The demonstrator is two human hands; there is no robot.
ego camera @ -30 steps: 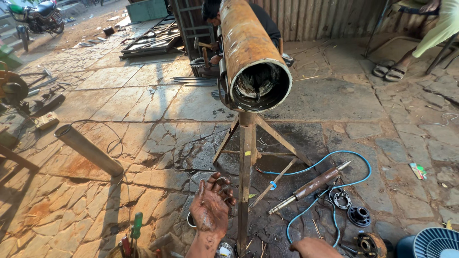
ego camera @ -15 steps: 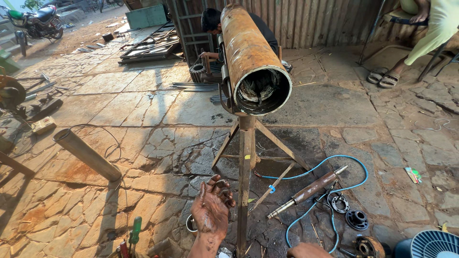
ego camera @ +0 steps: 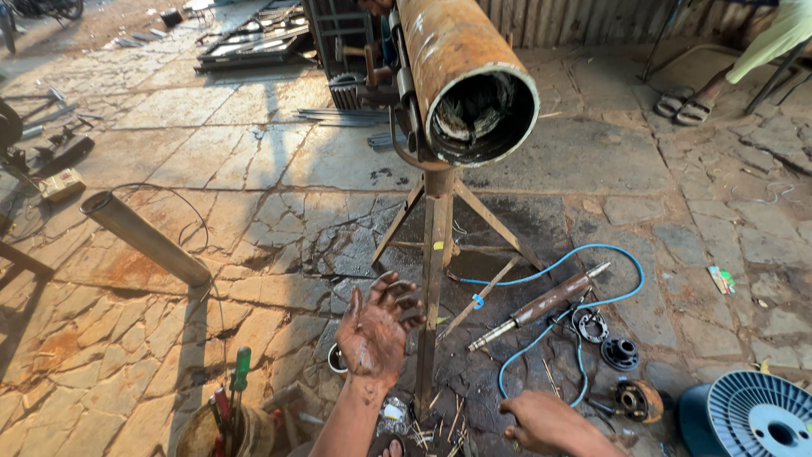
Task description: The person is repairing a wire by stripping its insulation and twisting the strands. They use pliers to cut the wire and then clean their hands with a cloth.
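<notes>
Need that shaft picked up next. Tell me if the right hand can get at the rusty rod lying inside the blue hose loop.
Probably yes. The right hand is low near the ground, the rusty rod lies uncovered just ahead, and only the thin blue hose curls around it.

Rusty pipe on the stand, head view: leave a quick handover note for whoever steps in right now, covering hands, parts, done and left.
Left hand: raised, open, palm smeared with dark grease, holding nothing, beside the stand's welded steel post.
Right hand: low near the oily ground, fingers hidden, grip unclear.
Large rusty steel pipe lies across the stand top, open end facing the camera, dark residue inside.
Brown metal shaft, blue hose, and black round flanges lie on the stone floor.
Done: parts laid out loose. Left: nothing refitted yet.
</notes>
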